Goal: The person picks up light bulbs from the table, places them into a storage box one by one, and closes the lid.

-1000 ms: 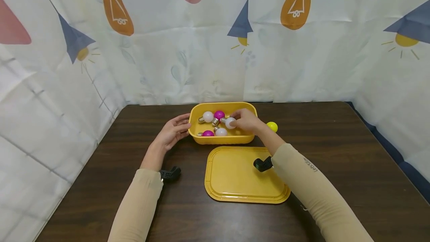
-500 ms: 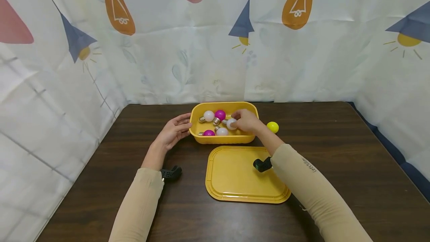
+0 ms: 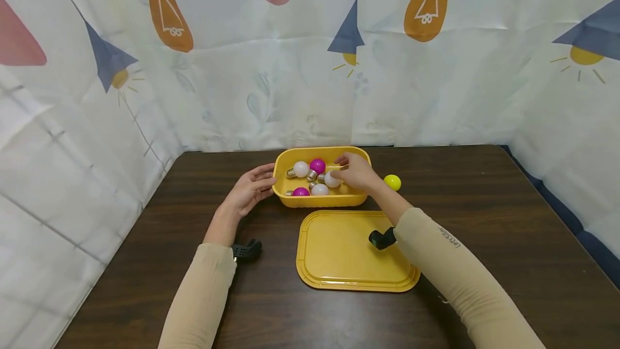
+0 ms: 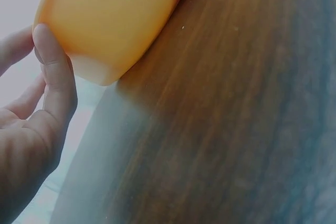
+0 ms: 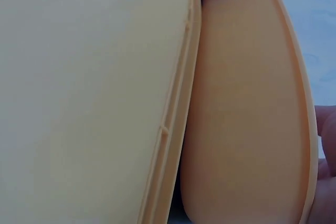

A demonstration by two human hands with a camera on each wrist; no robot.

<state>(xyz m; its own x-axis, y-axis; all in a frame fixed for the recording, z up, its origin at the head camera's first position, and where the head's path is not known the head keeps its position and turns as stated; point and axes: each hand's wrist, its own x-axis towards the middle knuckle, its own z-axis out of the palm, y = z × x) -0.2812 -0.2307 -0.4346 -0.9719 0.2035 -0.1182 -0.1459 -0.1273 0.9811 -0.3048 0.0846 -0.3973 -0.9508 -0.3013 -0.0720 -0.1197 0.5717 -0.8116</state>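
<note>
The yellow plastic container (image 3: 319,202) holds several small light bulbs, white and magenta. My left hand (image 3: 244,190) touches its left end with extended fingers; in the left wrist view the thumb (image 4: 50,45) rests against the container's outer wall (image 4: 115,14). Over the container's right part is my right hand (image 3: 356,171), its thumb beside a white bulb (image 3: 331,179) and its index finger apart from it. Nearby lie another white bulb (image 3: 301,169), a magenta bulb (image 3: 317,166), a front white bulb (image 3: 319,190) and a front magenta bulb (image 3: 301,192). Part of the right hand (image 5: 325,192) shows behind the container in the right wrist view.
A flat yellow lid (image 3: 349,252) lies on the dark wooden table (image 3: 271,306) in front of the container, partly under the right forearm. A round yellow thing (image 3: 392,182) sits right of the container, its lower part hidden. A printed curtain (image 3: 290,69) hangs behind.
The right hand's thumb and index finger have spread apart at the white bulb, which now lies loose in the container. The left hand has stayed at the container's left end.
</note>
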